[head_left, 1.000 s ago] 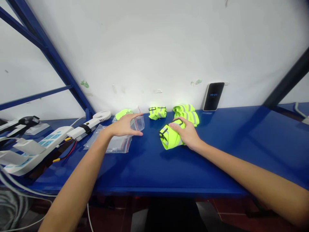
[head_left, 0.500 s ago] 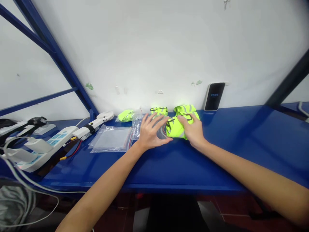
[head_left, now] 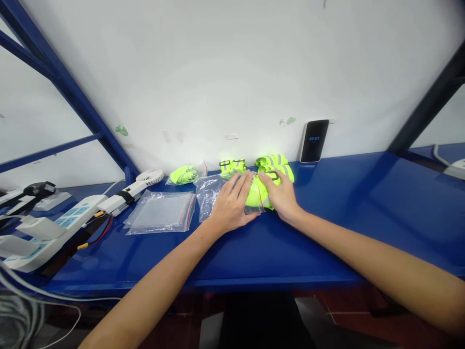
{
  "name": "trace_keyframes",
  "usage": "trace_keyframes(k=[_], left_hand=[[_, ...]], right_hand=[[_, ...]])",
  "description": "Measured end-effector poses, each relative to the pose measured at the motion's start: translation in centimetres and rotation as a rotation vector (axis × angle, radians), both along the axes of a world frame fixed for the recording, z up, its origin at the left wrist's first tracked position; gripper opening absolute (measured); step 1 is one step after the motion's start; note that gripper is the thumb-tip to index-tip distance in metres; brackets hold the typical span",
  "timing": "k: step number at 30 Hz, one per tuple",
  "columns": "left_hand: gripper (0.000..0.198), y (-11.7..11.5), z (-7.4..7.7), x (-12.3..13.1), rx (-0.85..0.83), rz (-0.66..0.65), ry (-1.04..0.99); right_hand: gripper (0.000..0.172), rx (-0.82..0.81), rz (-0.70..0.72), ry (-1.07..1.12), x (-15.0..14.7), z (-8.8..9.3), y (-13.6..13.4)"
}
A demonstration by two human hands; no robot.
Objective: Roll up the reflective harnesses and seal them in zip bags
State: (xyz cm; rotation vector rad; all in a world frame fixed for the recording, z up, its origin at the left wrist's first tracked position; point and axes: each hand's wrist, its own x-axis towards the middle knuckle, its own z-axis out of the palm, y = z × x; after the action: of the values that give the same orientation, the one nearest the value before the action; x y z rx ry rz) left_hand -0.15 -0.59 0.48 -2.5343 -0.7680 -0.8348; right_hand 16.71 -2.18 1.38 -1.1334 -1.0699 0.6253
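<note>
A folded neon-yellow reflective vest lies on the blue table, partly inside the mouth of a clear zip bag. My left hand lies over the bag's opening, fingers together, holding the bag against the vest. My right hand presses on the vest's right side, fingers curled round it. Behind them lie two more folded vests and one bagged vest.
A stack of clear zip bags lies left of my hands. Further left are a small white fan, a white power strip and cables. A phone leans on the white wall. Blue frame bars cross at both sides.
My left hand carried a clear bag from the stack over to the vest. My right hand slid the vest back and left, and it now sits partly in the bag's mouth.
</note>
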Motion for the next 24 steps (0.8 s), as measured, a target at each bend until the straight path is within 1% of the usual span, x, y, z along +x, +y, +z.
trace_keyframes(k=[4,8,11,15,21,24], left_hand=[[0.093,-0.2,0.1,0.0,-0.036,0.042,-0.020],[0.081,-0.7,0.1,0.1,-0.063,0.129,-0.052],[0.081,-1.0,0.1,0.4,-0.045,0.154,-0.024],[0.083,-1.2,0.1,0.8,-0.042,0.139,0.053],[0.089,-1.1,0.2,0.9,-0.077,0.122,0.084],[0.090,-1.0,0.1,0.8,-0.108,0.125,0.080]], right_hand=[[0.036,0.043,0.002,-0.105,-0.1,-0.1,-0.1],[0.036,0.041,0.024,-0.154,-0.3,-0.3,-0.2],[0.038,0.038,0.038,-0.187,-0.2,-0.6,0.0],[0.039,0.014,0.036,-0.230,-0.3,-1.2,0.1],[0.035,0.015,0.090,-0.144,-0.9,-1.5,-0.4],[0.029,-0.049,0.125,-0.070,-0.9,-1.5,-0.3]])
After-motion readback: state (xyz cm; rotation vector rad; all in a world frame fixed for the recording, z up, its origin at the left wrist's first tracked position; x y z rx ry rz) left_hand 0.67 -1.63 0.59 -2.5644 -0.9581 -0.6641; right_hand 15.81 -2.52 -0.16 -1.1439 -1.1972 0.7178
